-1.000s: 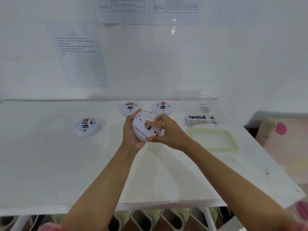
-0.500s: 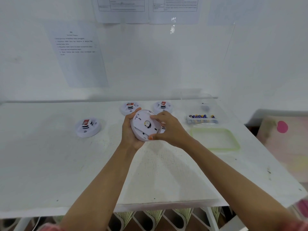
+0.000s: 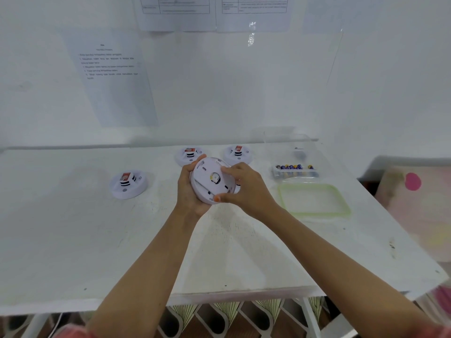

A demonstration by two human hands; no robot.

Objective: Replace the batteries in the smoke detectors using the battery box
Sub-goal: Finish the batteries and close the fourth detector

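Observation:
I hold a round white smoke detector (image 3: 207, 181) above the middle of the white table (image 3: 73, 240), its back turned toward me. My left hand (image 3: 189, 189) grips its left rim from behind. My right hand (image 3: 244, 189) grips its right rim, thumb at the lower edge and fingers over the top. Three more white smoke detectors lie on the table: one at the left (image 3: 128, 182) and two at the back (image 3: 189, 154) (image 3: 238, 153). The clear battery box (image 3: 295, 170) with several batteries sits at the right.
A clear lid with a green rim (image 3: 314, 198) lies right of my hands, just in front of the battery box. Printed sheets (image 3: 114, 76) hang on the white wall behind the table. A pink and yellow surface (image 3: 419, 211) stands past the table's right edge.
The detector has been turned a little in my hands, and my right-hand fingers have shifted from its centre opening to its rim. The view has tilted slightly.

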